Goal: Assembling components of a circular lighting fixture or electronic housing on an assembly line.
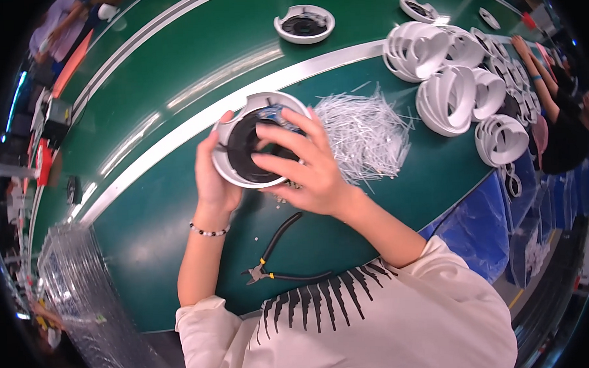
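Holds left forearm steep, up from the lower edge; wears bracelet point(209, 233) of dark and pale beads at that wrist. Has left hand point(217, 181) wrapped round the left wall of white housing point(279, 98), with fingers up along its side. Angles right forearm inward from lower right, wrist bent toward the middle. Has right hand point(317, 176) spread over the opposite side, with fingers parted and half curled over the open middle, and thumb low by the near rim. Cannot tell whether pinching anything with right fingers: blurred.

Holds housing between both hands, over green table point(156, 246), open face toward the camera. Shows black ring point(242, 161) inside, plus small bluish board point(271, 112) at the far side, partly behind right fingers.

Just right of right hand: heap of thin white strips point(365, 138). Below housing: pale bits point(279, 199), then pliers point(257, 273), lying with black handles splayed and jaws to the left. Farther right: stacked white rings point(445, 102).

Cannot make out lettering on housing, board or pliers: too small or blurred.
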A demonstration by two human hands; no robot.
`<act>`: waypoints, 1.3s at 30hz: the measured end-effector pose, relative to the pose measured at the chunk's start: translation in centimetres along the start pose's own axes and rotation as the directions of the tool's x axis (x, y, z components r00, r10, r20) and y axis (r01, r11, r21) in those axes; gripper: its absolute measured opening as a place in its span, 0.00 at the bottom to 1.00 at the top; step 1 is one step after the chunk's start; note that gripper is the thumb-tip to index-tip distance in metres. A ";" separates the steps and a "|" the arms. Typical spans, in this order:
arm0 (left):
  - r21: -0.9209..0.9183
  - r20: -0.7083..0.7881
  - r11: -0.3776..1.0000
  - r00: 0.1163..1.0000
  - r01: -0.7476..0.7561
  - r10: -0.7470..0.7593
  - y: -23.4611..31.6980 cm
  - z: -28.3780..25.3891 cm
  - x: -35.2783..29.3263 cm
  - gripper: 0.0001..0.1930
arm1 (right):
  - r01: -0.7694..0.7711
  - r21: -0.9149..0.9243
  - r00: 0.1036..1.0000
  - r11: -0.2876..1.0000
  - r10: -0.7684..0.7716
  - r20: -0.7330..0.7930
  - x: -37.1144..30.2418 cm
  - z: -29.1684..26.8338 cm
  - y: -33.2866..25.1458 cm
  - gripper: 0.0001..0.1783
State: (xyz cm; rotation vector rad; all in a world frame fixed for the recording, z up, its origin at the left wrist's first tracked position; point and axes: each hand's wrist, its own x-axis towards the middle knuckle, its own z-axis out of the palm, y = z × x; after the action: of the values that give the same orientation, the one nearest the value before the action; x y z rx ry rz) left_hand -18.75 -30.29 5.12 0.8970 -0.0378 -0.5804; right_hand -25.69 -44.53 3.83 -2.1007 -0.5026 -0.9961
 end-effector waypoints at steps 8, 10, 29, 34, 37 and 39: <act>0.165 0.111 0.986 0.993 0.031 -0.050 0.3 0.4 0.5 0.26 | 0.141 -0.161 0.985 0.977 -0.155 -0.079 -0.2 -0.7 0.1 0.15; 0.048 0.070 0.983 0.981 0.177 -0.180 0.1 0.1 0.5 0.25 | 0.139 -0.131 0.989 0.982 -0.145 -0.038 0.1 -1.2 0.3 0.21; 0.167 -0.108 0.985 0.992 -0.053 0.072 2.0 -1.1 8.7 0.16 | -0.167 -0.046 0.985 0.985 0.165 -0.048 1.6 -4.2 2.4 0.45; 0.123 -0.209 0.912 0.888 -0.392 0.410 3.0 -9.4 15.4 0.20 | -0.219 -0.097 0.976 0.971 0.216 -0.039 0.9 -3.3 1.6 0.38; 0.436 -0.352 0.833 0.787 -0.341 0.506 1.7 -9.3 16.5 0.25 | -0.190 -0.121 0.982 0.974 0.189 -0.021 0.3 -4.2 1.1 0.36; 0.651 -0.362 0.674 0.637 -0.350 0.680 1.5 -9.0 16.3 0.28 | -0.168 -0.117 0.986 0.979 0.168 -0.010 0.4 -4.5 0.4 0.34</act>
State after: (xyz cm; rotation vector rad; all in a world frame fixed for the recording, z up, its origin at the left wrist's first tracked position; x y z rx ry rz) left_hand -1.88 -31.01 -2.87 1.5104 0.0952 0.3386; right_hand -27.40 -48.25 5.86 -2.2061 -0.2656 -0.9480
